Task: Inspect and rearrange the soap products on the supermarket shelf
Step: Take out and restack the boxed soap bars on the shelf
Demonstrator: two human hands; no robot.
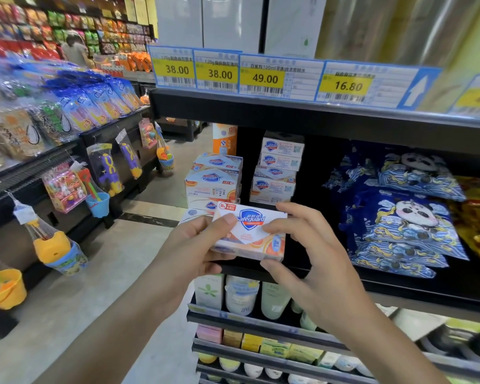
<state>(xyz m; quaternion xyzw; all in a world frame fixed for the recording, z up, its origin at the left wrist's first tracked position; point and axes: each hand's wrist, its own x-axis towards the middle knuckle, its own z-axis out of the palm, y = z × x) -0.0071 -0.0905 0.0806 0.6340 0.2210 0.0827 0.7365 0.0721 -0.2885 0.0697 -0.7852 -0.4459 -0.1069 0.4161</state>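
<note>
Gripping a white-and-orange soap box (251, 234) between both hands, the left hand (194, 245) pinches its left end, the right hand (305, 245) its right end, before the shelf (344, 275). Just beyond the hands stand two stacks of soap boxes (214, 181); panda-print packs (399, 217) lie right; bottles (241, 295) stand below.

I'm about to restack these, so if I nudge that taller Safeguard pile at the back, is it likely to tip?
Probably. The back stack looks unevenly aligned, so a nudge may shift it. The boxes look stiff and flat-sided, likelier to slide than roll.
</note>
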